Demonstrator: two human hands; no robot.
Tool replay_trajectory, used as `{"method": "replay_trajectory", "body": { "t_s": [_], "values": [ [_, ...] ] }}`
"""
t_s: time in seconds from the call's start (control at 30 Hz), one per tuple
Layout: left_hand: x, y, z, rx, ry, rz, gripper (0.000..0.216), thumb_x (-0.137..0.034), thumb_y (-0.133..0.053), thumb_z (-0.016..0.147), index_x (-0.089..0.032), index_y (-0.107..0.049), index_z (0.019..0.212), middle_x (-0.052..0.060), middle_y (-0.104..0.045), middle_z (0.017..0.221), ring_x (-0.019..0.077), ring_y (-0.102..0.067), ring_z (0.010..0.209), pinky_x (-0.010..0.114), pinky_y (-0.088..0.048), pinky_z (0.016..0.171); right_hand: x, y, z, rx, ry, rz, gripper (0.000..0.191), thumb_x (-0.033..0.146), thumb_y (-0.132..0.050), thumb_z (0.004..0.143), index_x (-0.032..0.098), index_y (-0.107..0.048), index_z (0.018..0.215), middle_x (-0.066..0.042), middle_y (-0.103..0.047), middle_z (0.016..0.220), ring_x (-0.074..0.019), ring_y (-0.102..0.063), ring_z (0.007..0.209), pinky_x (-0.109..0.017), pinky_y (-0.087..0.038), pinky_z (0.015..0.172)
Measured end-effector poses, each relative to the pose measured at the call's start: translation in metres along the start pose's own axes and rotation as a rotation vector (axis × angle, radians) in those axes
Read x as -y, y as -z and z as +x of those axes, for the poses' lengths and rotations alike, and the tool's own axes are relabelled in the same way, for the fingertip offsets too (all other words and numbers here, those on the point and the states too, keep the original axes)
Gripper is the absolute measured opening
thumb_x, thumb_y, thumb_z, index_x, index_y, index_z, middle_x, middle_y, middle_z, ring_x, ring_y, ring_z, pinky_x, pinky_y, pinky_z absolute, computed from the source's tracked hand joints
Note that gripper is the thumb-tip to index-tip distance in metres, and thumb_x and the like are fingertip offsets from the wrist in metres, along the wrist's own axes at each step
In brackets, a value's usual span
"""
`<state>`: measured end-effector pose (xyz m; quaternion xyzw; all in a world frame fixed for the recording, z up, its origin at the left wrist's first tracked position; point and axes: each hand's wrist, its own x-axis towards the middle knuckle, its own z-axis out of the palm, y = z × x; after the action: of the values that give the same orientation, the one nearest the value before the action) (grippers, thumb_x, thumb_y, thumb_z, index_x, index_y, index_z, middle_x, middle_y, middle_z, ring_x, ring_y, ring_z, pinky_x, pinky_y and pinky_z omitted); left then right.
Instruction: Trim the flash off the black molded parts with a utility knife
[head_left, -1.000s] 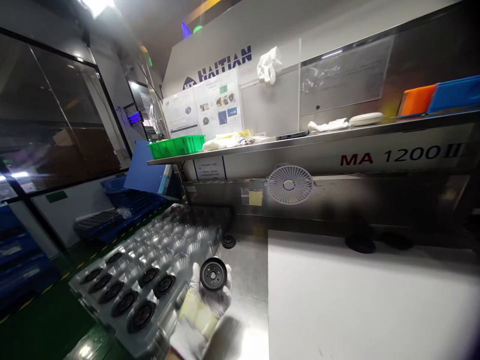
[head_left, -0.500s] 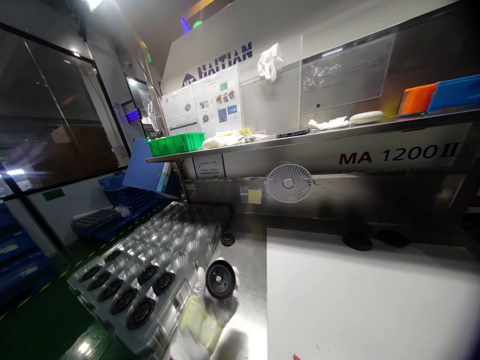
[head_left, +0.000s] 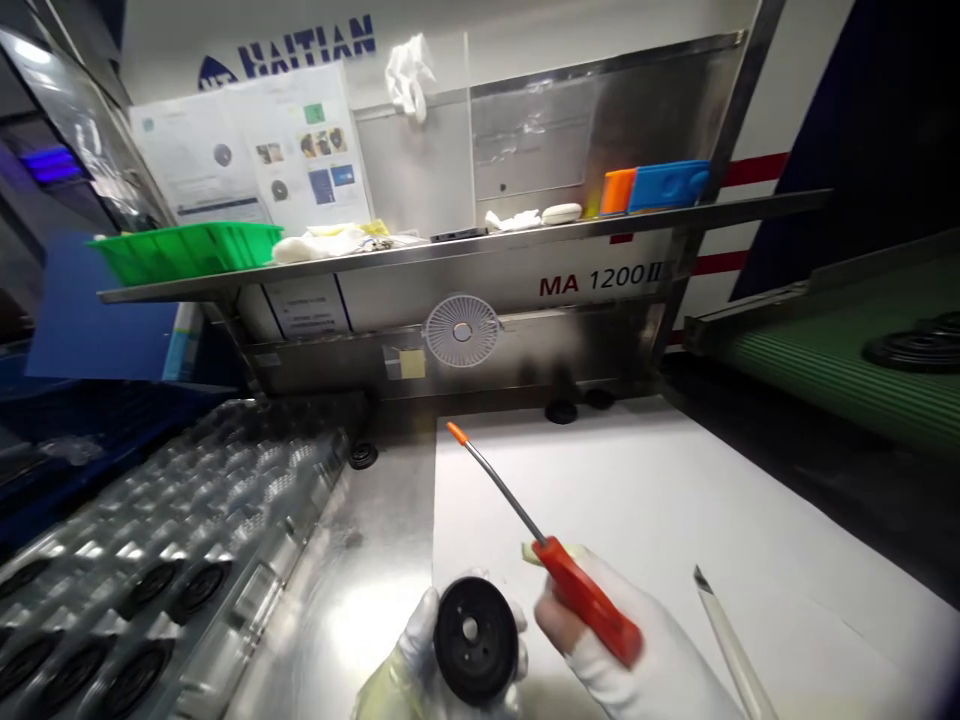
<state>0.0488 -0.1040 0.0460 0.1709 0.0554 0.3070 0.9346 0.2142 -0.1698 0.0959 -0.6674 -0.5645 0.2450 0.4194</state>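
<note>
Well, the gloved fingers of the left hand (head_left: 409, 665) curl closed around the rim of a black moulded disc (head_left: 474, 640), which stands nearly upright at the bottom of the view with its central hole facing the camera. Just beside it, the fingers of the white-gloved right hand (head_left: 637, 650) are closed around the red-orange handle of a steel probe (head_left: 581, 600), whose thin shaft angles up and away to an orange tip (head_left: 455, 432). Past those fingers, a white-handled knife (head_left: 731, 640) lies on a white sheet (head_left: 637, 480) that covers part of a stainless bench (head_left: 360, 540). To the left sits a clear plastic tray (head_left: 187, 510) with black discs (head_left: 154, 590) in its pockets. A lone black disc (head_left: 363, 456) rests on the steel near the tray, and two more black discs (head_left: 561, 410) lie at the sheet's far edge. At right, a green ribbed conveyor (head_left: 832, 370) carries further discs (head_left: 915, 350). Above, a steel shelf (head_left: 450, 250) holds a green crate (head_left: 187, 250).
</note>
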Motion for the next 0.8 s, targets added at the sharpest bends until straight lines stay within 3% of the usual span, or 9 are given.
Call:
{"method": "replay_trajectory", "body": {
  "t_s": [0.1,0.23,0.47,0.57,0.8],
  "values": [
    [0.006,-0.006,0.000,-0.038,0.029,-0.053,0.038,-0.044,-0.066,0.074,-0.016,-0.070,0.100,0.012,-0.068,0.100,0.0231,-0.063,0.088,0.029,-0.048,0.071,0.009,-0.003,0.009,0.031,0.009,0.006,0.045,0.063,-0.045,0.080,0.024,-0.057,0.098,0.000,-0.060,0.071,-0.0169,-0.057,0.065,-0.027,-0.046,0.062],
    [0.007,-0.014,-0.003,-0.086,0.019,-0.056,0.037,-0.040,-0.065,0.076,-0.013,-0.069,0.100,0.012,-0.068,0.099,0.0240,-0.063,0.092,0.030,-0.048,0.076,0.002,-0.008,0.011,0.037,0.037,-0.016,0.033,0.052,-0.050,0.082,0.024,-0.057,0.098,0.001,-0.061,0.073,-0.0161,-0.058,0.066,-0.026,-0.045,0.063],
    [0.002,-0.019,0.001,-0.003,-0.017,-0.121,0.040,-0.038,-0.053,0.085,-0.004,-0.068,0.101,0.015,-0.065,0.108,0.0234,-0.059,0.105,0.033,-0.042,0.096,0.008,-0.008,0.002,0.109,0.055,0.027,0.031,0.044,-0.058,0.077,0.026,-0.057,0.102,0.002,-0.062,0.074,-0.0162,-0.058,0.067,-0.024,-0.045,0.061],
    [-0.003,-0.010,0.004,0.033,-0.010,-0.119,0.041,-0.040,-0.048,0.087,-0.008,-0.068,0.101,0.012,-0.067,0.105,0.0199,-0.061,0.100,0.028,-0.046,0.088,0.008,-0.008,0.000,0.110,0.051,0.040,0.031,0.049,-0.052,0.080,0.026,-0.057,0.100,0.002,-0.062,0.075,-0.0163,-0.059,0.068,-0.024,-0.046,0.063],
    [-0.009,0.013,0.006,0.021,0.016,-0.141,0.054,-0.057,-0.060,0.073,-0.012,-0.068,0.101,0.012,-0.067,0.105,0.0181,-0.061,0.094,0.022,-0.048,0.075,-0.016,-0.004,-0.009,0.088,0.034,-0.025,0.034,0.050,-0.049,0.081,0.026,-0.059,0.103,-0.001,-0.064,0.076,-0.0187,-0.061,0.070,-0.024,-0.050,0.066]
  ]
}}
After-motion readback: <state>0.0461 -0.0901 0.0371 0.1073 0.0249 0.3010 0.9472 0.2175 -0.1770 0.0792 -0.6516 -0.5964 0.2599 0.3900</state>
